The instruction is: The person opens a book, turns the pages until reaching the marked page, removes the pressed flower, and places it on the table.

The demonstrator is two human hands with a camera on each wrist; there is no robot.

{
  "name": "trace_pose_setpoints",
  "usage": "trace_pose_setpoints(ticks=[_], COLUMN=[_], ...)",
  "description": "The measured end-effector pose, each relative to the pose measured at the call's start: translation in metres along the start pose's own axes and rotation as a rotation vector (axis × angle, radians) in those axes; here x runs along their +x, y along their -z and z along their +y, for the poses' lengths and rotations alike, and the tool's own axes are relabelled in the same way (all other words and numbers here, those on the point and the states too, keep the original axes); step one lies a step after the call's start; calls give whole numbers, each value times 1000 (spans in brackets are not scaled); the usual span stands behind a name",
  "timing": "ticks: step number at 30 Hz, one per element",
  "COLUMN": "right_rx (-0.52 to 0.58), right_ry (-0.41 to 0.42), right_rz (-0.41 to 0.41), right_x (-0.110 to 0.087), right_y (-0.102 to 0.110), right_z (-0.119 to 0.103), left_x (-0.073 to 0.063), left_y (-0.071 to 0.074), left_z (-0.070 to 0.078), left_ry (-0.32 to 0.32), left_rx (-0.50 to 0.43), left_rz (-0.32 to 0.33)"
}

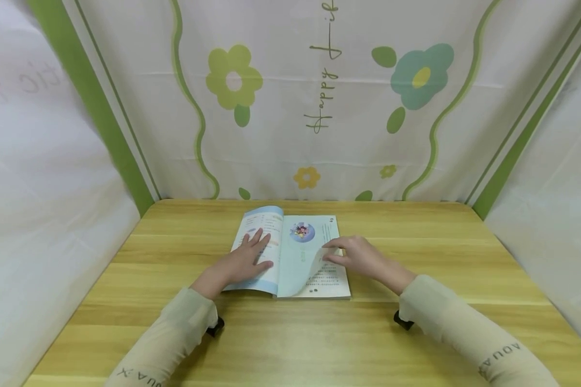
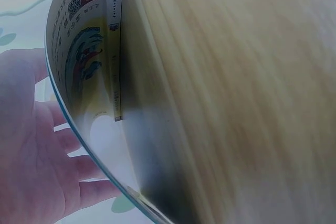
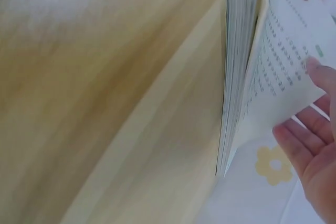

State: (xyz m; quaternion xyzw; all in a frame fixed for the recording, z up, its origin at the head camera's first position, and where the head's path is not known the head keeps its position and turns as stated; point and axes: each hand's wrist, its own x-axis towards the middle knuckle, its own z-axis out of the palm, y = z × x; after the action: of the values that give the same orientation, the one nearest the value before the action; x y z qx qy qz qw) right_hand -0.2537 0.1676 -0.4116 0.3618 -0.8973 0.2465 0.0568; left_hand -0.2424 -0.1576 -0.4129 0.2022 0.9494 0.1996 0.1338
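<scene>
An open book (image 1: 331, 290) lies on the wooden table, its left side curving up at the outer edge. My left hand (image 1: 242, 260) rests with spread, straight fingers on the left page (image 1: 261, 223). On the other side, my right hand (image 1: 360, 255) pinches a pale blue-green page (image 1: 295, 269) between thumb and fingers near its outer edge. That page bears a round cartoon picture, and its lower corner is lifted, baring printed text beneath. In the right wrist view, the thumb lies against the lifted page (image 3: 281, 51), above the thick page block (image 3: 239, 40).
The wooden table (image 1: 295, 344) extends around the book. White curtains with green borders stand at the left and right, and a flower-printed curtain (image 1: 276, 145) hangs behind the far table edge. Both forearms wear light sleeves, with a dark band at each wrist.
</scene>
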Motion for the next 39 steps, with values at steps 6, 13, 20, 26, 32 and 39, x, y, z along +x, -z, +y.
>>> trace_pose_setpoints(ticks=[6,13,20,26,32,39], right_rx=[-35,-105,-77,-44,-40,-80], right_ry=[-34,90,125,139,160,126], right_rz=[53,133,108,-15,-73,-93], right_x=[4,8,10,11,9,11], right_y=[-6,-9,-10,-12,-15,-18], right_z=[-6,-9,-12,-15,-17,-22], left_x=[0,1,0,0,-2,-2], left_y=[1,1,2,2,3,3], left_z=[1,0,1,2,4,4], left_ry=[3,1,4,8,-4,-19], left_rx=[-1,7,4,6,-1,-4], left_rz=[0,3,-1,-3,-4,1])
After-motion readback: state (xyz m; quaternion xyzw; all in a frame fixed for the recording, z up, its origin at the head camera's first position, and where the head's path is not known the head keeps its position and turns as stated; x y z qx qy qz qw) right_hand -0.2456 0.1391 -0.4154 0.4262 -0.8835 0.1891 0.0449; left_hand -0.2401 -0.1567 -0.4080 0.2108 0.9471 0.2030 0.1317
